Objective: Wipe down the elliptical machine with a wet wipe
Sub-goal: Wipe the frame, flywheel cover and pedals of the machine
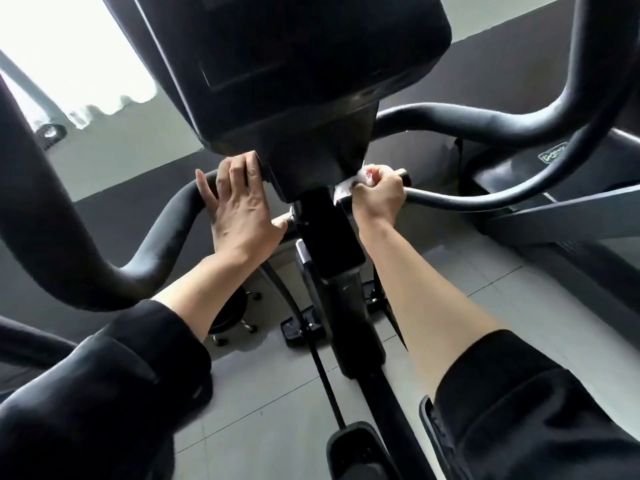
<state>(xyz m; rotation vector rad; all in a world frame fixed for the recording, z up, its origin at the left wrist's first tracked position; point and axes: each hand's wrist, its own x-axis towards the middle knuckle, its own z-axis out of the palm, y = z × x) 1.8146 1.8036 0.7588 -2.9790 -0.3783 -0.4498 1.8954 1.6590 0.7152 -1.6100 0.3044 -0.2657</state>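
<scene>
The black elliptical machine fills the view, with its console [294, 64] above and its centre post [329, 237] below. My right hand [379, 195] grips a crumpled white wet wipe [349, 183] and holds it against the inner end of the right fixed handlebar [450, 199], beside the console's neck. My left hand [239, 206] rests flat, fingers straight, against the lower left edge of the console, over the left fixed handlebar [166, 223].
Long curved moving arms sweep past on the left [45, 209] and right [554, 123]. Foot pedals [360, 452] lie below on a grey tiled floor. A black wheeled stool [232, 313] stands behind the post. Another machine [571, 188] stands at right.
</scene>
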